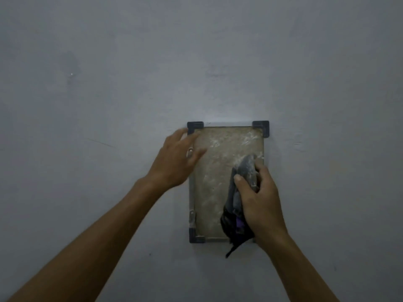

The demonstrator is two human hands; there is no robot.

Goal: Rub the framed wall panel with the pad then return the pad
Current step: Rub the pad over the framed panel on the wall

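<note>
The framed panel (218,171) hangs on the wall (109,83) ahead of me. My left hand (174,162) lies over its upper left edge; my right hand (259,195) presses the pad (237,192) against its right side, lower down.

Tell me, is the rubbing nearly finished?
Not yet. The right hand grips the pad against the framed panel, while the left hand rests open on its left edge. White smears still streak the panel, so rubbing continues. Returning the pad remains.

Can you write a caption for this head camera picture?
Right hand rubs a grey pad on the framed wall panel; left hand steadies it.
</note>
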